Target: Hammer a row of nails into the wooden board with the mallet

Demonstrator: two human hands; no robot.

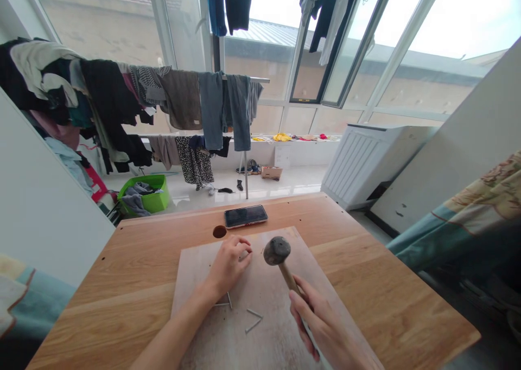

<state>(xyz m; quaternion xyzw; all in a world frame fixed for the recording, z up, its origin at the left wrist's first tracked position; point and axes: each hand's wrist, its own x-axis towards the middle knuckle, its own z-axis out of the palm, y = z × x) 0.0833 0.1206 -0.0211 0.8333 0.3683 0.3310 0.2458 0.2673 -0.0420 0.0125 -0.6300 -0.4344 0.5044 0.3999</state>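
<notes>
My right hand (pixel 313 316) is wrapped round the wooden handle of a hammer (pixel 277 250). Its dark, rounded head is raised over the right side of a pale wooden board (pixel 277 337). To the left, my left hand (pixel 231 261) is closed above the same board, fingers curled together; whatever is between the fingertips is too small or hidden to make out. Two loose nails (pixel 254 325) lie on the board between my hands, their ends nearly meeting. More nails (pixel 229 300) lie beside my left wrist, partly covered by it.
The board rests on a wooden table (pixel 122 272). Beyond it lie a phone (pixel 246 216) and a round hole (pixel 220 231) in the tabletop. Further off stand a clothes rack (pixel 246 180) hung with laundry, a green tub (pixel 157 199) and a white cabinet-like unit (pixel 358 164).
</notes>
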